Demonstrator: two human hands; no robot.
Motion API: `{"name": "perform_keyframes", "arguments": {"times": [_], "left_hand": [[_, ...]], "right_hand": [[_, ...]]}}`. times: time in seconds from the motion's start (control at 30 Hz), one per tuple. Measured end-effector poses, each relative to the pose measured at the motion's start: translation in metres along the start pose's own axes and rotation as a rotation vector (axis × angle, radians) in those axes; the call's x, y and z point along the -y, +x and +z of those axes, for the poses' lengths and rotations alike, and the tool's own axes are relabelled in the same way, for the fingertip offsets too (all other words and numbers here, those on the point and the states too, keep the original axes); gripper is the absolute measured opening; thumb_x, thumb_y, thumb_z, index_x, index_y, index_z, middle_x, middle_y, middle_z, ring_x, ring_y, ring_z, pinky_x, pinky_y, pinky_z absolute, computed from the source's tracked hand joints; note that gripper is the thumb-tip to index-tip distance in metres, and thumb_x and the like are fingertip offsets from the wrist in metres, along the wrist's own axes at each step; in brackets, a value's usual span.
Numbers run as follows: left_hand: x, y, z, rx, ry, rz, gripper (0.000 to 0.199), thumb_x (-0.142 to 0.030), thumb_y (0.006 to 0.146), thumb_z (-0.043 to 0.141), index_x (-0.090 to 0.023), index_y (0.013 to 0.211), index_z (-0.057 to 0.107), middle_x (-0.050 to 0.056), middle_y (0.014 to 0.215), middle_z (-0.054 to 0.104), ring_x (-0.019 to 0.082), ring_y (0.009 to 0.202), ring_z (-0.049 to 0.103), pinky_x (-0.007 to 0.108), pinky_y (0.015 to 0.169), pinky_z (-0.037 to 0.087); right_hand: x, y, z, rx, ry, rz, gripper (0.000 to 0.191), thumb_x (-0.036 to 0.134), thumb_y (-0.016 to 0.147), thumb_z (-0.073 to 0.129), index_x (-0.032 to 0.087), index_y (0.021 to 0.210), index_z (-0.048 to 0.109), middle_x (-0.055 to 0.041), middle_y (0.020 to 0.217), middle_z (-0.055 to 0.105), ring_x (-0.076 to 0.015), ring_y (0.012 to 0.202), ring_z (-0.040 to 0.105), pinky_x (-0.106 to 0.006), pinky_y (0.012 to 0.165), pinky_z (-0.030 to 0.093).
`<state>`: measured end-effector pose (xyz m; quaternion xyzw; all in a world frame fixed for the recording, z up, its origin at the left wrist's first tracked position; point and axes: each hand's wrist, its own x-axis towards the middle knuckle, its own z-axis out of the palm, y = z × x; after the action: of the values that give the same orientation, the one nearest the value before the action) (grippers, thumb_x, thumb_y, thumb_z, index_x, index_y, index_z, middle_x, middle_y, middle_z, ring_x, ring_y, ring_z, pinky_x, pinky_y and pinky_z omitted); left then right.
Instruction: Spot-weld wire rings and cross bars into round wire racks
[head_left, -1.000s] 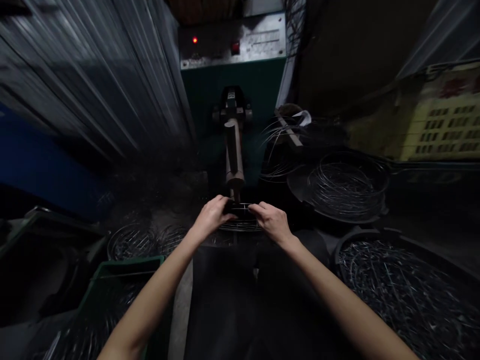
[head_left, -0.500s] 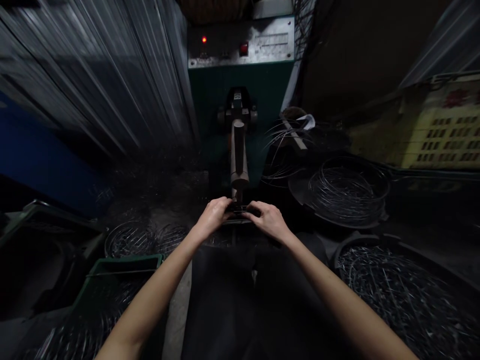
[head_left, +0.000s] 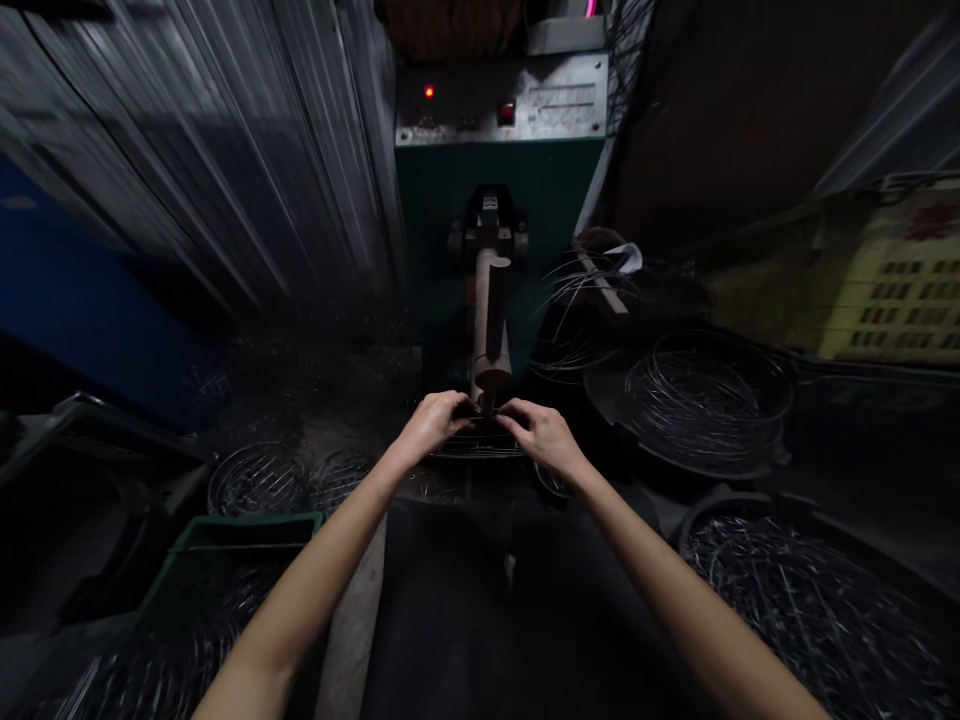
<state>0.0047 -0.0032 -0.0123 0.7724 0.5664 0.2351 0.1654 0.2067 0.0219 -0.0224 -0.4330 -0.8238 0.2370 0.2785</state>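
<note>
**Wire frame held beneath a metal rod**

The dark, thin-wired frame spans the gap between the left hand and right hand, pinched in the fingers of each. Its near wires bow slightly toward the person; shadow hides its full outline.

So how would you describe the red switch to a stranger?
Find the green machine straight ahead. Across its top runs a metal panel. The red switch sits near the panel's middle: squarish, unlike the small, round, glowing red light to its left.
</note>
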Motion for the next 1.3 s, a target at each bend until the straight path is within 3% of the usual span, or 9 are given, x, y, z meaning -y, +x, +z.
{"name": "perform_keyframes", "arguments": {"times": [0.27, 0.43, 0.6, 0.73, 0.83, 0.93, 1.03, 1.13, 1.3], "left_hand": [[-0.003, 0.001, -0.004, 0.040, -0.017, -0.049, 0.017, -0.023, 0.073, 0.066, -0.016, 0.089, 0.065, 0.003, 0.084, 0.068, 0.017, 0.079, 0.062, 0.025, 0.070, 0.046], [-0.009, 0.004, -0.009, 0.073, -0.020, -0.065, 0.018, -0.021, 0.072, 0.066, -0.017, 0.090, 0.065, 0.003, 0.091, 0.069, 0.017, 0.085, 0.062, 0.026, 0.075, 0.045], [-0.005, 0.006, -0.010, 0.063, -0.042, -0.058, 0.019, -0.025, 0.072, 0.066, -0.019, 0.090, 0.065, 0.001, 0.089, 0.069, 0.016, 0.082, 0.062, 0.025, 0.074, 0.046], [0.013, -0.004, -0.014, 0.084, -0.052, -0.097, 0.021, -0.027, 0.071, 0.066, -0.019, 0.090, 0.065, 0.001, 0.086, 0.068, 0.015, 0.078, 0.061, 0.025, 0.072, 0.047], [0.019, -0.017, -0.020, 0.044, -0.013, -0.102, 0.034, -0.033, 0.071, 0.067, -0.019, 0.101, 0.062, 0.003, 0.094, 0.065, 0.015, 0.076, 0.060, 0.026, 0.069, 0.048], [0.003, -0.024, -0.019, -0.091, 0.066, -0.047, 0.042, -0.039, 0.074, 0.064, -0.019, 0.110, 0.057, 0.005, 0.101, 0.060, 0.015, 0.079, 0.058, 0.027, 0.072, 0.048], [-0.018, -0.021, -0.009, -0.069, 0.187, 0.016, 0.034, -0.031, 0.077, 0.063, -0.017, 0.107, 0.057, 0.006, 0.100, 0.060, 0.019, 0.090, 0.058, 0.030, 0.080, 0.046], [-0.026, -0.020, 0.003, 0.038, 0.306, 0.025, 0.023, -0.023, 0.079, 0.060, -0.014, 0.101, 0.058, 0.007, 0.091, 0.061, 0.020, 0.087, 0.057, 0.030, 0.078, 0.045], [-0.021, -0.029, 0.014, 0.073, 0.340, 0.038, 0.013, -0.020, 0.084, 0.051, -0.015, 0.094, 0.058, 0.006, 0.086, 0.060, 0.017, 0.081, 0.057, 0.026, 0.073, 0.044]], "right_hand": [[-0.002, 0.000, -0.004, -0.020, 0.108, 0.007, 0.018, 0.035, 0.082, 0.053, 0.023, 0.086, 0.065, -0.0005, 0.083, 0.069, -0.0153, 0.072, 0.061, -0.026, 0.066, 0.045], [-0.049, -0.019, -0.028, -0.203, 0.165, 0.119, 0.023, 0.034, 0.083, 0.050, 0.020, 0.094, 0.064, -0.0028, 0.090, 0.067, -0.0143, 0.075, 0.059, -0.027, 0.070, 0.045], [-0.083, -0.036, -0.027, -0.039, 0.054, 0.112, 0.021, 0.030, 0.082, 0.050, 0.019, 0.095, 0.063, -0.0045, 0.091, 0.064, -0.0148, 0.079, 0.059, -0.029, 0.075, 0.045], [-0.066, -0.030, -0.023, -0.028, 0.028, -0.018, 0.019, 0.028, 0.086, 0.048, 0.019, 0.087, 0.064, -0.0027, 0.080, 0.062, -0.0132, 0.073, 0.057, -0.025, 0.072, 0.043], [-0.048, -0.022, -0.025, -0.018, -0.035, -0.096, 0.017, 0.028, 0.087, 0.049, 0.020, 0.087, 0.064, -0.0018, 0.076, 0.061, -0.0125, 0.067, 0.055, -0.023, 0.066, 0.041], [-0.036, -0.014, -0.025, 0.031, -0.066, -0.151, 0.014, 0.026, 0.085, 0.052, 0.019, 0.088, 0.065, -0.0022, 0.075, 0.061, -0.0123, 0.066, 0.054, -0.023, 0.064, 0.039], [-0.025, -0.008, -0.022, 0.092, -0.089, -0.177, 0.015, 0.026, 0.085, 0.054, 0.018, 0.088, 0.065, -0.0029, 0.075, 0.062, -0.0122, 0.065, 0.054, -0.022, 0.062, 0.038], [-0.016, -0.007, -0.023, 0.213, -0.066, -0.174, 0.015, 0.025, 0.085, 0.054, 0.017, 0.090, 0.066, -0.0037, 0.079, 0.064, -0.0127, 0.068, 0.056, -0.022, 0.064, 0.039], [-0.017, -0.007, -0.043, 0.530, -0.050, -0.087, 0.021, 0.027, 0.084, 0.054, 0.018, 0.098, 0.066, -0.0037, 0.086, 0.068, -0.0143, 0.077, 0.060, -0.023, 0.071, 0.040]]}}
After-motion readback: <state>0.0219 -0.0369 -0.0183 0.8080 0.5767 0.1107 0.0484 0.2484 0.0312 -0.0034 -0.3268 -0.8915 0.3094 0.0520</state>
